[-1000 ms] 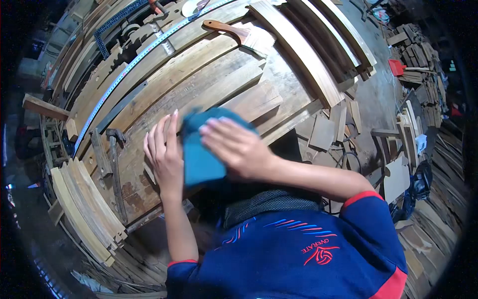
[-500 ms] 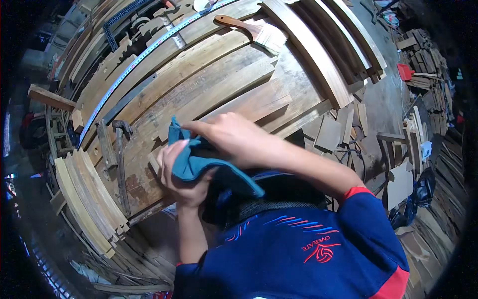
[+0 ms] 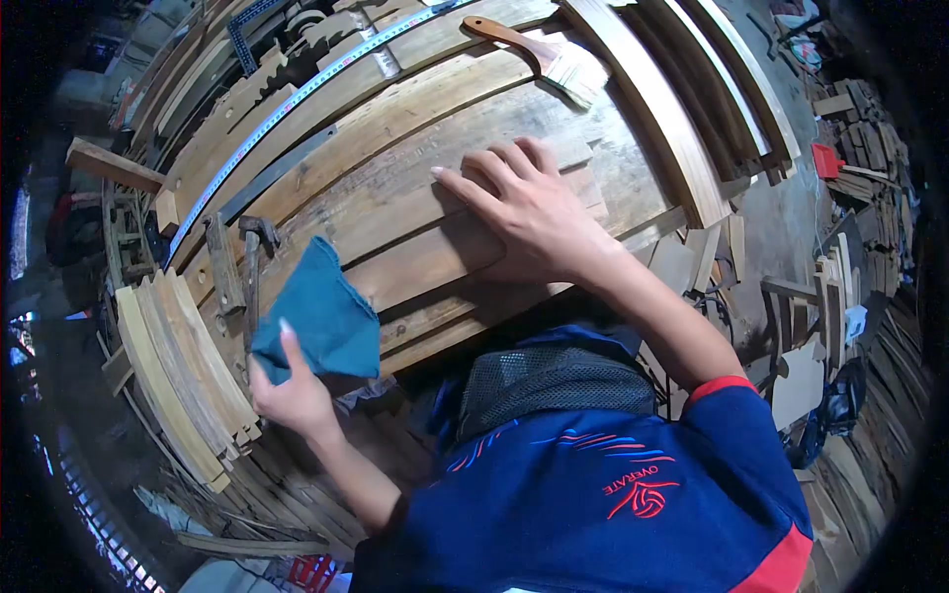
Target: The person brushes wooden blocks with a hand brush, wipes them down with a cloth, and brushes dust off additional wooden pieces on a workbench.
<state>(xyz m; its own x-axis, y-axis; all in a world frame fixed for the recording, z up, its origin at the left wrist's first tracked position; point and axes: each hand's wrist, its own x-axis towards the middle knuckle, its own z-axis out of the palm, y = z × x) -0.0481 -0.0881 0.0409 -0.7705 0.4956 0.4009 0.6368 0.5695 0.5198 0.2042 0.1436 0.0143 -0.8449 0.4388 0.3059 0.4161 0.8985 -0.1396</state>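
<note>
A teal cloth (image 3: 326, 311) is spread out at the left end of the workbench. My left hand (image 3: 297, 400) has its lower left corner, with the thumb raised over it and the other fingers partly hidden. My right hand (image 3: 529, 212) is palm down over a brown wooden board (image 3: 405, 267), fingers bent and apart, the thumb pointing left. Whether its fingertips press on the wood is hidden. A paler board (image 3: 395, 212) lies just beyond. A hammer (image 3: 252, 267) lies left of the cloth, alongside a short wooden piece (image 3: 223, 267).
A paintbrush (image 3: 544, 59) lies at the far side, near a tape measure (image 3: 287, 109) stretched along the bench. Curved wooden strips (image 3: 183, 371) are stacked at the left. Long curved pieces (image 3: 652, 109) stand at the right. Cut wood (image 3: 860, 138) is piled farther off.
My hands have moved apart. The cloth, bunched between both hands before, has gone left with my left hand and opened out. My right hand has moved right and away over the boards.
</note>
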